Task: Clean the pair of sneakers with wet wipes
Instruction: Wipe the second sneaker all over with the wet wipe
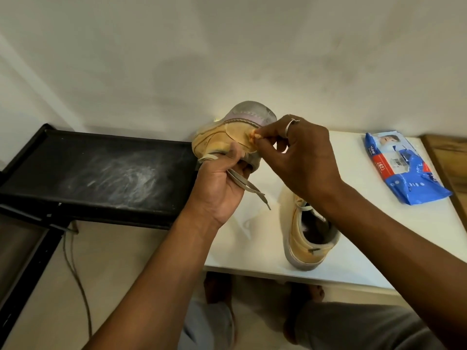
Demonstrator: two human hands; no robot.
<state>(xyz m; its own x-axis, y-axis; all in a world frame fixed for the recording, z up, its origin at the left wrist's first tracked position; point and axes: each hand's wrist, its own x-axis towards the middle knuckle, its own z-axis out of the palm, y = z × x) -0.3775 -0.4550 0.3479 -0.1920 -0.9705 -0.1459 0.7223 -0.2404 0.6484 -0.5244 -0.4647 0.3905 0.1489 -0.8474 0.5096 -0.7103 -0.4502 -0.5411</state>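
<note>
My left hand grips a tan sneaker from below and holds it up on its side, grey sole away from me, with a lace dangling. My right hand pinches a small crumpled wet wipe and presses it against the sneaker's side. The second tan sneaker stands on the white table under my right forearm, opening upward.
A blue pack of wet wipes lies at the table's right. A dusty black tray-like shelf adjoins the table on the left, with a cable on the floor below. A wall stands close behind.
</note>
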